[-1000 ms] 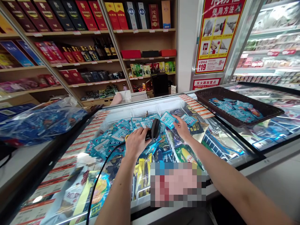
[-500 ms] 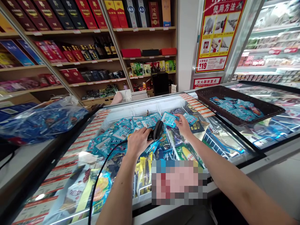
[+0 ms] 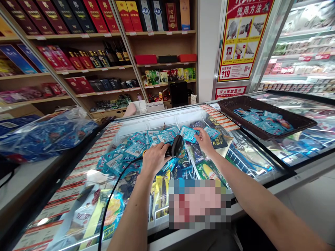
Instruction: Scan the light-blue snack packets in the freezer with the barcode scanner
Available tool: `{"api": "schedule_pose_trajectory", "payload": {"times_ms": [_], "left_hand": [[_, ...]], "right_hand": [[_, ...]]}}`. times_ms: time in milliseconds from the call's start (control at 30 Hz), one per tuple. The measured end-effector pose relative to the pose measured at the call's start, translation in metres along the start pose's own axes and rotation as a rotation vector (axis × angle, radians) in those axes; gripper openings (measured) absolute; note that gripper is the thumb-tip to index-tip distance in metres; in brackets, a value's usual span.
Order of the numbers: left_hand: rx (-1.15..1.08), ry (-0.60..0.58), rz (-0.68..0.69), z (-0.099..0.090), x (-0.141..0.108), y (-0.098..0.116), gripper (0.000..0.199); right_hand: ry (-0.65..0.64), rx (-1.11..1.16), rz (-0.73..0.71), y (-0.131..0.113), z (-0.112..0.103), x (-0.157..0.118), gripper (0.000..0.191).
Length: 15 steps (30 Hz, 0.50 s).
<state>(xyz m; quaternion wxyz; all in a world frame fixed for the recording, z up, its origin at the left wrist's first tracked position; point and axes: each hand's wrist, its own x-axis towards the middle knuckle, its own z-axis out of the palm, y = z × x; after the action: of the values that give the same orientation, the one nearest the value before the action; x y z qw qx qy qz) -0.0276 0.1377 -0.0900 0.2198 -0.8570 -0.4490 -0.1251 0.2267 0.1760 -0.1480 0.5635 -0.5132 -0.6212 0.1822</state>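
Observation:
My left hand (image 3: 155, 157) is wrapped round the handle of a black corded barcode scanner (image 3: 178, 146). The scanner's head points right, towards a small blue snack packet (image 3: 187, 133). That packet's right end is pinched by the fingers of my right hand (image 3: 204, 141), with its printed side up. Many similar blue packets (image 3: 134, 148) lie spread in a loose heap on the freezer's glass top (image 3: 104, 181), left of and behind the scanner. One more blue packet (image 3: 211, 131) rests just beyond my right hand.
A dark brown plastic tray (image 3: 295, 134) with several blue packets stands on the freezer at right. On the left is a clear bag (image 3: 47, 136) full of blue packets. The scanner's black cable (image 3: 111, 197) runs down beside my left forearm. Shelves of boxes (image 3: 104, 52) stand behind.
Both hands, the scanner and the pinched packet stay almost in place. The whole view has shifted only very slightly.

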Motion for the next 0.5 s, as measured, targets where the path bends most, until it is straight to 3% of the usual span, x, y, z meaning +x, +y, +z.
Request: {"api": "schedule_pose_trajectory", "payload": {"times_ms": [367,500], "left_hand": [[0.008,-0.005,0.005,0.0031,0.0005,0.0010,0.033],[0.002,0.003,-0.008,0.0030,0.0004,0.0001,0.033]], "right_hand": [[-0.003,-0.062,0.014,-0.0040,-0.0016,-0.0007,0.033],[0.009,-0.186,0.014,-0.0078,-0.0021,-0.0028,0.034]]}}
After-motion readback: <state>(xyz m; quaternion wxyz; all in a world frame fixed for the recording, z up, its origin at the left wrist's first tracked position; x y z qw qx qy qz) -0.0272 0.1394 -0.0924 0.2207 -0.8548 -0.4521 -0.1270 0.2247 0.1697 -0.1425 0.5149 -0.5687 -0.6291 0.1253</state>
